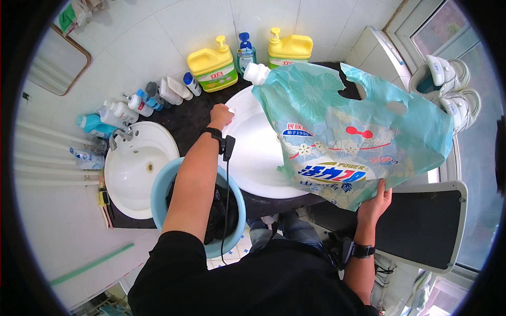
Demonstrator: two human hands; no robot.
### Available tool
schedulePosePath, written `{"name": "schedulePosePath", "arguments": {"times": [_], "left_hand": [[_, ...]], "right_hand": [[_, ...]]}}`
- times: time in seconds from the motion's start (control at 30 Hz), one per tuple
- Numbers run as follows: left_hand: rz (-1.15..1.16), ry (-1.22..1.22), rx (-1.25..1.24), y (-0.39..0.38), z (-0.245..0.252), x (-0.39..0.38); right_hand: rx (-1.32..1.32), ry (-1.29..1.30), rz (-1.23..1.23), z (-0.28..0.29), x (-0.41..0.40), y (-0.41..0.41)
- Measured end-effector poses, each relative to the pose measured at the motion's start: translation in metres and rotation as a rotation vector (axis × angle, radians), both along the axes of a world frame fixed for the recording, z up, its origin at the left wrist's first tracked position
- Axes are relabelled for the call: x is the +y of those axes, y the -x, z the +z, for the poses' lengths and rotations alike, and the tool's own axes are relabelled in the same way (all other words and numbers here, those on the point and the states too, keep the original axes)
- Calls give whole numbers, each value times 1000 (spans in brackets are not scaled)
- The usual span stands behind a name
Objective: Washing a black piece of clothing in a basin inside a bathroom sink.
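Note:
My right hand (pixel 373 205) grips the lower edge of a large teal plastic detergent bag (pixel 336 138) with flower prints. The bag has a torn upper edge, and a white plastic piece (pixel 257 74) shows at its upper left corner. It covers the right part of a wide white basin (pixel 253 158). Over the basin's upper left rim is my left hand (pixel 222 115), its fingers closed around a small white object (pixel 232 111), mostly hidden. Below my left forearm stands a light blue plastic tub (pixel 160 189) with dark cloth (pixel 225 213) inside.
A white oval sink (pixel 122 189) with a metal faucet (pixel 120 135) is at left. Yellow pump jugs (pixel 213 65) and a blue pump bottle (pixel 246 53) stand along the wall beside several toiletry bottles (pixel 138 104). White shoes (pixel 454 91) rest at right, above a black panel (pixel 419 225).

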State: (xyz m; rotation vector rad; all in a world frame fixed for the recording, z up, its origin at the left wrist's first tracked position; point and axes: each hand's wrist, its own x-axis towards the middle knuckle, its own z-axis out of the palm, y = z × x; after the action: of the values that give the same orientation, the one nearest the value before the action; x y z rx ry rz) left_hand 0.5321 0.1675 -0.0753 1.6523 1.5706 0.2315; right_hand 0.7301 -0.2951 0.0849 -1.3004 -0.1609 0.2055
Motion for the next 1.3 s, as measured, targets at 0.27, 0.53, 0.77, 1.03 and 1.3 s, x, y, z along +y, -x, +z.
{"name": "schedulePosePath", "arguments": {"times": [0.27, 0.53, 0.77, 1.03, 1.3], "left_hand": [[-174, -277, 123, 12, 32, -20], [-296, 461, -1140, -6, 143, -166], [-247, 273, -1657, 1, 183, -230], [-86, -459, -1232, -14, 295, -279], [171, -555, -1113, -21, 325, -307]], "right_hand": [[-17, -43, 57, 4, -3, 2], [-133, 59, 74, 83, 37, 11], [-154, -75, 262, 176, 46, -12], [-298, 127, 198, 105, 44, -109], [912, -322, 493, -83, 27, 39]]}}
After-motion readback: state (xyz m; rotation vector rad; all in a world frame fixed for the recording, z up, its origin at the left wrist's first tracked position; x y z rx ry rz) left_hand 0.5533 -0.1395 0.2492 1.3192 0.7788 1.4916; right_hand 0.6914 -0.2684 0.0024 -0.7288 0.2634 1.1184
